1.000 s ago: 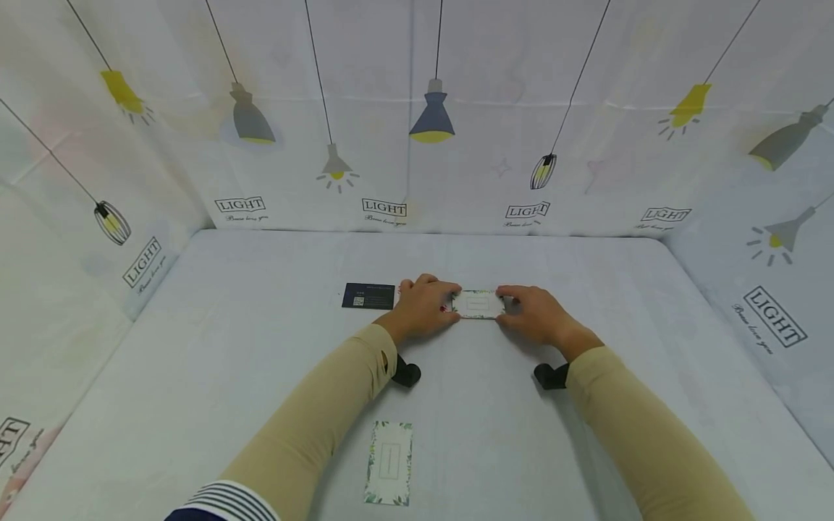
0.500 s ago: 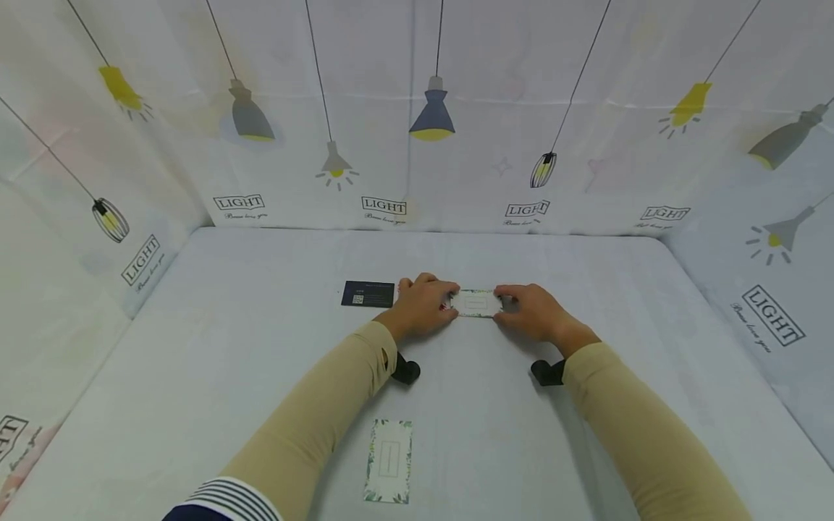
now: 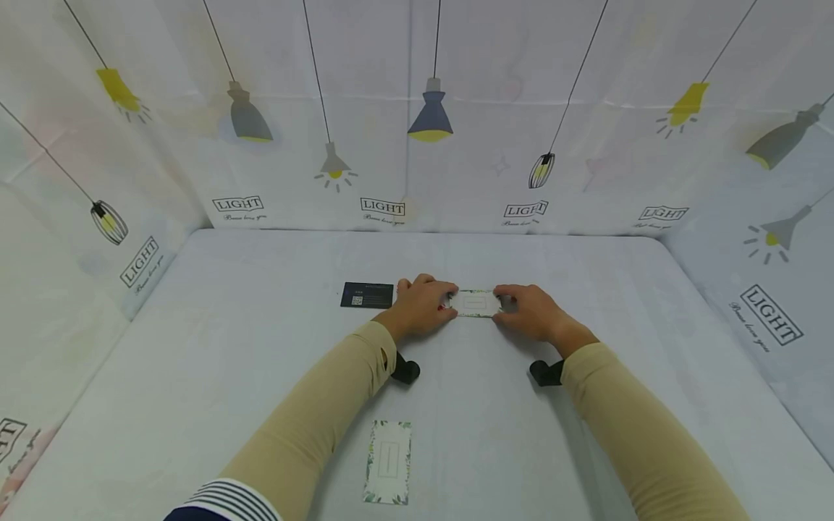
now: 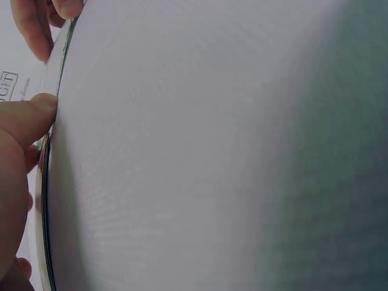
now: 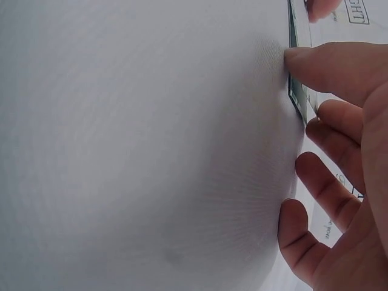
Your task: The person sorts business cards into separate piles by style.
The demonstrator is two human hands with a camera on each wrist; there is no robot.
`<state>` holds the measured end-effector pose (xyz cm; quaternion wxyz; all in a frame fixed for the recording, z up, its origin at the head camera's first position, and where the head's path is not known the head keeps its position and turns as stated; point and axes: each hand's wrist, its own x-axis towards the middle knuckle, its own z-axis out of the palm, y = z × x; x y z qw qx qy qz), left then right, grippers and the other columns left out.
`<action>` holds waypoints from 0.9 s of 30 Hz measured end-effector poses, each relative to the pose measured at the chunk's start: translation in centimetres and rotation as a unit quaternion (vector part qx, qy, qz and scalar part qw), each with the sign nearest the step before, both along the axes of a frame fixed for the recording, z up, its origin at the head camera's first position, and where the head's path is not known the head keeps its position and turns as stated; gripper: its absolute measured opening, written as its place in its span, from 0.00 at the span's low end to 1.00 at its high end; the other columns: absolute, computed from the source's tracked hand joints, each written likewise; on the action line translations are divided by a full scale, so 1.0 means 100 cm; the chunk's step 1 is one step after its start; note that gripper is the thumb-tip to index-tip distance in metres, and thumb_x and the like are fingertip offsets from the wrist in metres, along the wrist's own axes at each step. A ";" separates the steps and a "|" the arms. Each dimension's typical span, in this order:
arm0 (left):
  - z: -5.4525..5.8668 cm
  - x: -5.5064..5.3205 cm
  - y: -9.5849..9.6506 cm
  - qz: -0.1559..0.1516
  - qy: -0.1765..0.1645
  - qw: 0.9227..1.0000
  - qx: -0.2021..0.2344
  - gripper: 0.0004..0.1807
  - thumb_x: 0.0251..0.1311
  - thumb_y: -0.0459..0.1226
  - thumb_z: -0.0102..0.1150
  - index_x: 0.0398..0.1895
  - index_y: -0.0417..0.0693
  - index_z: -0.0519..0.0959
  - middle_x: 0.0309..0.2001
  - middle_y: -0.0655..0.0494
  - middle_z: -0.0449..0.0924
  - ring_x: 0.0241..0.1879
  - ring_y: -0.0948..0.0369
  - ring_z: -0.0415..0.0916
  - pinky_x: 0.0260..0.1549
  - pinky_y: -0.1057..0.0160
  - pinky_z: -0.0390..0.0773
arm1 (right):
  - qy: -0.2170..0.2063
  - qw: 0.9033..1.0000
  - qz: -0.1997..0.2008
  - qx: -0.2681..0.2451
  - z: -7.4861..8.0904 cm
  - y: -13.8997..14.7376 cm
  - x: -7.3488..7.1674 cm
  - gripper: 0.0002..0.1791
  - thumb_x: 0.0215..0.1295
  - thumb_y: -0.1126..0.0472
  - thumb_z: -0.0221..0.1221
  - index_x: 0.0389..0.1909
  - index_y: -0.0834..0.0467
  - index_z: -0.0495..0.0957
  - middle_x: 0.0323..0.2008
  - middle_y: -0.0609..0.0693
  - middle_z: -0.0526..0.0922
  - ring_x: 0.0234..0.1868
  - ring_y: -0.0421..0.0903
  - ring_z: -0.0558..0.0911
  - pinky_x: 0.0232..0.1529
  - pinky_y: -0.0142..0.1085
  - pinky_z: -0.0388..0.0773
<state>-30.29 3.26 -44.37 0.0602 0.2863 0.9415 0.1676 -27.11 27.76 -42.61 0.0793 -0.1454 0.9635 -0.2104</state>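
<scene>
- The left hand [image 3: 422,307] is pinching the left end of a small white card with a leafy border [image 3: 476,303] — its grip is closing on that end, thumb toward the person and fingers curling over the far side.
- The right hand [image 3: 531,312] is pinching the card's right end in the same way, so the card is sitting between both hands, its face up.
- In the left wrist view the thumb [image 4: 27,118] is pressing against the card's thin edge [image 4: 45,182]; in the right wrist view a fingertip [image 5: 315,63] is lying on the edge [image 5: 295,91] too.
- The card is staying low over the middle of the table [image 3: 586,275], somewhat toward the far edge; whether it is touching the cloth I cannot tell.
- A dark card [image 3: 367,295] is lying flat just beside the left hand, on its outer side.
- A second leafy-bordered card [image 3: 388,462] is lying well apart — close to the table's near edge, under the left forearm's line.
- Beige sleeves are covering both forearms.
</scene>
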 end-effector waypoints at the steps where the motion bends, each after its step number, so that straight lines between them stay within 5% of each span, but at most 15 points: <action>1: 0.000 0.000 0.000 -0.001 0.000 1.000 0.001 0.28 0.69 0.54 0.57 0.70 0.61 0.72 0.64 0.63 0.75 0.68 0.56 0.61 0.51 0.49 0.58 | 0.000 1.000 -0.001 -0.002 0.000 0.000 0.000 0.30 0.65 0.59 0.63 0.66 0.66 0.71 0.62 0.65 0.76 0.58 0.61 0.76 0.60 0.55 0.69; 27: 0.002 0.003 0.005 0.001 -0.014 1.000 0.007 0.28 0.70 0.51 0.57 0.71 0.60 0.71 0.65 0.64 0.74 0.68 0.57 0.60 0.50 0.49 0.57 | -0.014 1.000 -0.024 -0.008 -0.005 -0.001 0.000 0.29 0.67 0.58 0.62 0.67 0.64 0.71 0.63 0.64 0.75 0.62 0.62 0.73 0.63 0.56 0.66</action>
